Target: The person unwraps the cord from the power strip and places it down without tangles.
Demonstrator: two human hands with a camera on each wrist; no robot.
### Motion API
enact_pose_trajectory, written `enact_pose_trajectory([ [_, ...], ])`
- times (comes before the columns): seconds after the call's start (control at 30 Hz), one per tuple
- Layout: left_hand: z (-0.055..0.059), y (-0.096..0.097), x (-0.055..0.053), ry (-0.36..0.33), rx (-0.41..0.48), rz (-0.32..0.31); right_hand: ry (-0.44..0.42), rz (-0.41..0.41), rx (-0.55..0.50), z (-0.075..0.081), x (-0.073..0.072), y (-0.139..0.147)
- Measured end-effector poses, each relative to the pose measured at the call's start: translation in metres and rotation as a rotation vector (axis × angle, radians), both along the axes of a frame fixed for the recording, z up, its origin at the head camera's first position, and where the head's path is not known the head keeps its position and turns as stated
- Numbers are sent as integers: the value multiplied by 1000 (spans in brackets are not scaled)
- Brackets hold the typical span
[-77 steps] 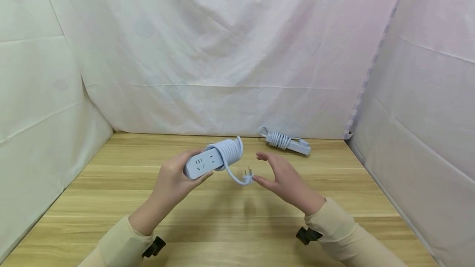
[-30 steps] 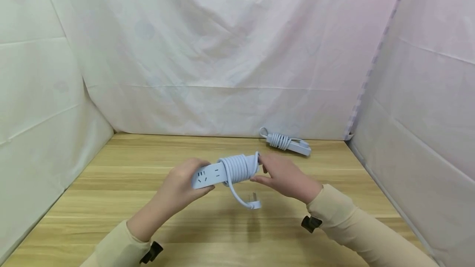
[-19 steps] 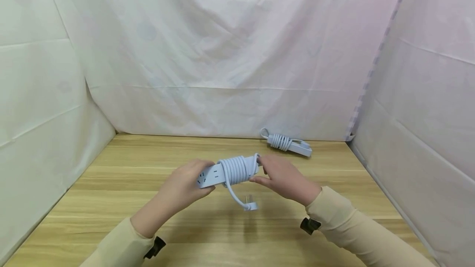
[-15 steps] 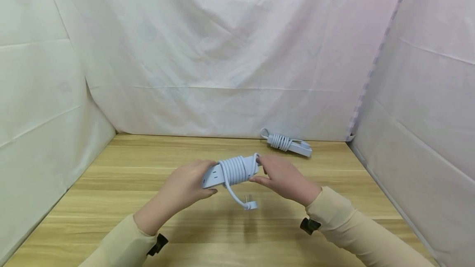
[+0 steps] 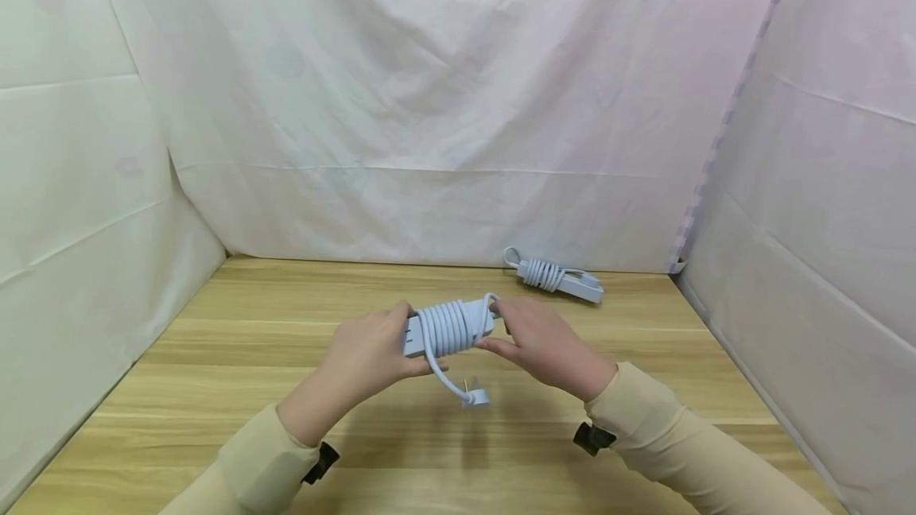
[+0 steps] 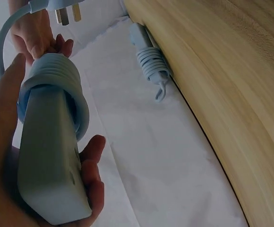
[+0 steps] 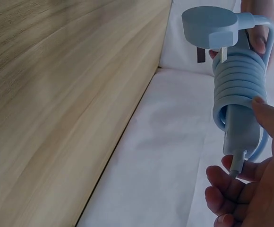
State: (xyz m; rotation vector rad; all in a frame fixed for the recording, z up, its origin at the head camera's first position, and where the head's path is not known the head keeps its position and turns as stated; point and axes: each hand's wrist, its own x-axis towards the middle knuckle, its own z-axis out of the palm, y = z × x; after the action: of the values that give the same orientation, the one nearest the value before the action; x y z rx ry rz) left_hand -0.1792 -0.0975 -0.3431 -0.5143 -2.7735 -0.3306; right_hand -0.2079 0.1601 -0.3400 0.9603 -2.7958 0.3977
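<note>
A pale blue power strip (image 5: 481, 318), its cord (image 5: 447, 329) wound in several turns round the body, is held up above the table between both hands. My left hand (image 5: 368, 348) grips the socket end and covers most of the outlets. At the other end my right hand (image 5: 547, 344) holds the strip, thumb against the coil and fingers at the cord outlet (image 7: 238, 161), as the right wrist view shows. A loose length of cord hangs from the coil, ending in a plug (image 5: 475, 398) with metal prongs pointing up in the head view.
A second power strip (image 5: 580, 287) with its cord wound round it lies at the back right of the wooden table (image 5: 286, 292), near the white cloth backdrop (image 5: 401, 213). Cloth walls stand on both sides.
My right hand has moved from beside the plug to the strip's right end. My left hand has shifted right along the strip, hiding the outlets. The plug hangs lower than at first.
</note>
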Motion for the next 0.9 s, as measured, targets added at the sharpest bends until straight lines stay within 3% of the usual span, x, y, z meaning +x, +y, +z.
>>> enact_pose_trajectory([
  [0.67,-2,4,-5,33,-32,66,-11,-24,-47,3,7,-8],
  [0.9,-1,3,-5,48,-37,83,33,-134,-42,8,16,-12],
])
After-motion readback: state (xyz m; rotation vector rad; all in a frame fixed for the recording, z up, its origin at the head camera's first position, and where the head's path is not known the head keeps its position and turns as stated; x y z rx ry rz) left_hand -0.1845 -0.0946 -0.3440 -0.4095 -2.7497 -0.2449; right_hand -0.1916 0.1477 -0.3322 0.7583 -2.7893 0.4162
